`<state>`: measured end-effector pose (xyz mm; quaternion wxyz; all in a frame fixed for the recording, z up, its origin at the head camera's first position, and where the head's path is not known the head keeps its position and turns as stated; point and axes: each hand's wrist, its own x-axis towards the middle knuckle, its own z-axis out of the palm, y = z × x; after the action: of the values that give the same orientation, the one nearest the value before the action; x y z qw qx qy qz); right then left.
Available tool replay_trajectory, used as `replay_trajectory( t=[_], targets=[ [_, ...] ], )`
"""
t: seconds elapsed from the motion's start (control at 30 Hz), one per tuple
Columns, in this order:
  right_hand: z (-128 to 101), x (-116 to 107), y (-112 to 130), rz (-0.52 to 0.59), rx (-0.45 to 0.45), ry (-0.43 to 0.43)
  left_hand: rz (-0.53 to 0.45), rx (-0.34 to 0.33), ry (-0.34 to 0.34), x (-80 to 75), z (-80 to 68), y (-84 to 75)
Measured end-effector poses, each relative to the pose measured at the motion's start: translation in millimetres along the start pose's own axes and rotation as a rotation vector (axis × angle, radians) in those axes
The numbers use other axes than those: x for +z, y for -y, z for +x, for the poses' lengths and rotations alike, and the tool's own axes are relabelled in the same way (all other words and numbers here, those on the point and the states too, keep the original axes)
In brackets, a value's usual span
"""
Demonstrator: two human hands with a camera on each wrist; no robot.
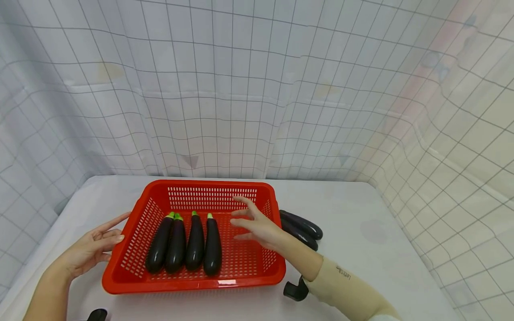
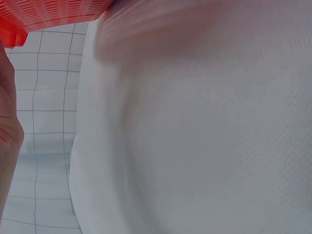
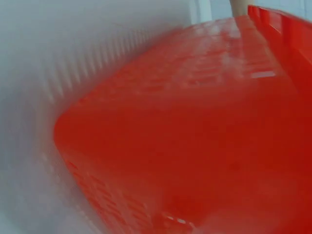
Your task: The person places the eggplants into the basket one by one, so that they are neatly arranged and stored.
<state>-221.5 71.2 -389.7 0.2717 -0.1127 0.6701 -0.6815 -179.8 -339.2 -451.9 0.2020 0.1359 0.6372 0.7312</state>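
Red plastic basket (image 1: 156,272) sits mid-tabletop (image 1: 381,232), four eggplants (image 1: 185,243) lined up along its floor. Its light, perforated walls likely flex, so the thick rim looks the surest hold. Left hand (image 1: 90,249) hovers just beside the left rim, fingers straight and relaxed, gripping nothing; right hand (image 1: 257,225) spreads open above the basket's bare right half. Two more eggplants (image 1: 303,227), glossy and probably slippery, lie on the tabletop against the right wall.

L hand (image 1: 90,249), R hand (image 1: 257,225): fingers spread.
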Motion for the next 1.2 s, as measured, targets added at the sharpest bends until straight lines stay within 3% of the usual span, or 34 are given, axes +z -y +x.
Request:
replay_trajectory(
  t=[0.5,0.87,1.2],
  targets=[
    [-11.5,-66.7,26.2,-0.012,-0.176,0.134,0.004,-0.013,-0.014,1.6,0.2,-0.7],
    [-20.6,-120.1,27.5,0.037,-0.237,0.042,0.003,-0.009,-0.015,1.1,-0.7,-0.6],
    [-24.3,-164.5,6.0,-0.123,-0.218,-0.051,0.012,-0.023,-0.029,1.8,-0.4,-0.4]
  ],
)
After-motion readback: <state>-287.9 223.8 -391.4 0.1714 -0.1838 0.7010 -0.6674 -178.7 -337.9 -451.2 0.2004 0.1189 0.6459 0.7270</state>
